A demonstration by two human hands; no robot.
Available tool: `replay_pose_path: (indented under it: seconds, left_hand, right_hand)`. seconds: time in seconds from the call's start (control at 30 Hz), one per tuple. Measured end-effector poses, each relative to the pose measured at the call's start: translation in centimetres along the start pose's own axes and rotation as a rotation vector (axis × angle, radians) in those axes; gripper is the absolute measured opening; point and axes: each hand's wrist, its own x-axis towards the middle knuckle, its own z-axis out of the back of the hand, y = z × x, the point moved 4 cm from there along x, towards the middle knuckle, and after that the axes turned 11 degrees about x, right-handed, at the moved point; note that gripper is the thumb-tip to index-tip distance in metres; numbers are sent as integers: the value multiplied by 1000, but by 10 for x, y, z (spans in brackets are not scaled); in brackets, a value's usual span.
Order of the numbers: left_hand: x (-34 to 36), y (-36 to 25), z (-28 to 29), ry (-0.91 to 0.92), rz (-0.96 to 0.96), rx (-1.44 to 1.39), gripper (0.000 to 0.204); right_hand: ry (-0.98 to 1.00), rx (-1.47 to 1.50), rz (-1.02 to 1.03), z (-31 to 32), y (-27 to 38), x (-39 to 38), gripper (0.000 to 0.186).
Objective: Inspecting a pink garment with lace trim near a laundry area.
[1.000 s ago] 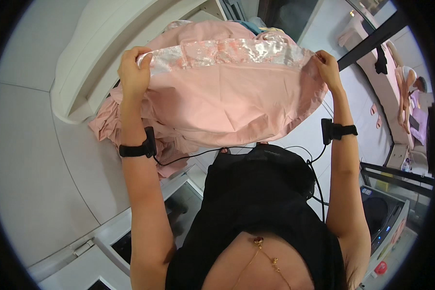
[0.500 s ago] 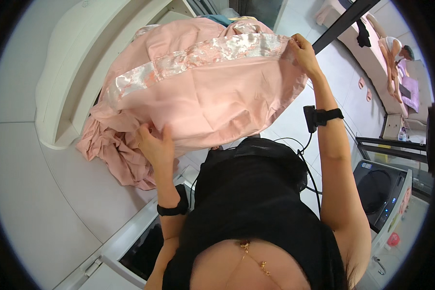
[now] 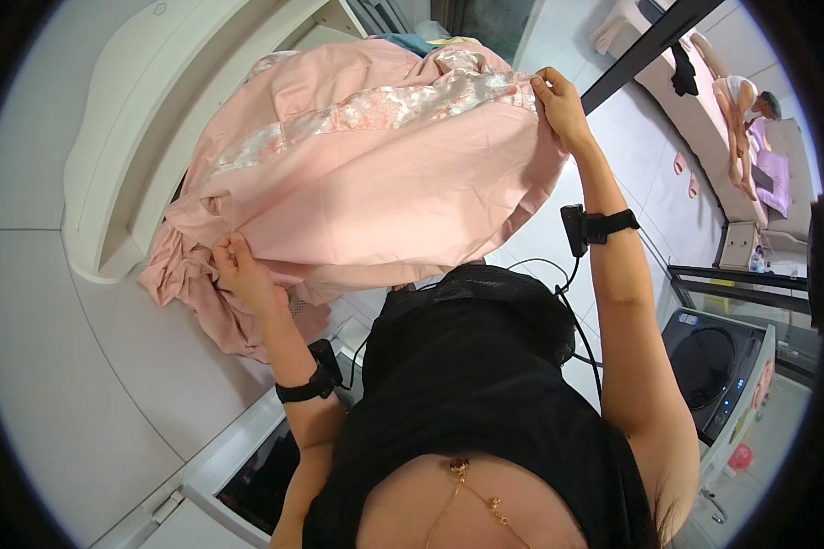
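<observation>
A large pink cloth (image 3: 384, 201) is spread out in front of me, with a shiny white-and-pink patterned band (image 3: 384, 108) along its upper part and crumpled folds hanging at the left. My right hand (image 3: 563, 110) is closed on the band's upper right end, pinching it between thumb and fingers. My left hand (image 3: 243, 270) has its fingers closed on the pink fabric at the lower left, near the bunched folds.
A curved white cabinet (image 3: 101, 188) stands behind the cloth at left, an open-topped appliance (image 3: 252, 485) at lower left. At right are a dark-framed railing (image 3: 742, 288), a washing machine (image 3: 710, 361), a bed (image 3: 632, 59) with another person (image 3: 737, 137), and pink slippers (image 3: 693, 186).
My left hand let go of the band's left end, dropped, and now grips fabric lower down. My right hand moved leftward holding the band. The cloth shifted left and hangs at a slant.
</observation>
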Motion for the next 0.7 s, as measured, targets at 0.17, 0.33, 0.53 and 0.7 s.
replay_pose_path:
  seconds: [0.17, 0.33, 0.53, 0.7]
  left_hand:
    - [5, -3, 2, 56, -8, -3, 10]
    - [8, -4, 1, 48, -16, 61, 17]
    - [11, -2, 5, 30, -18, 115, 16]
    - [1, -6, 4, 118, 66, 194, 14]
  right_hand:
    - [-6, 63, 16, 2, -2, -1, 16]
    - [17, 45, -21, 4, -9, 3, 16]
    - [29, 71, -49, 1, -10, 3, 18]
    - [55, -160, 64, 0, -15, -2, 21]
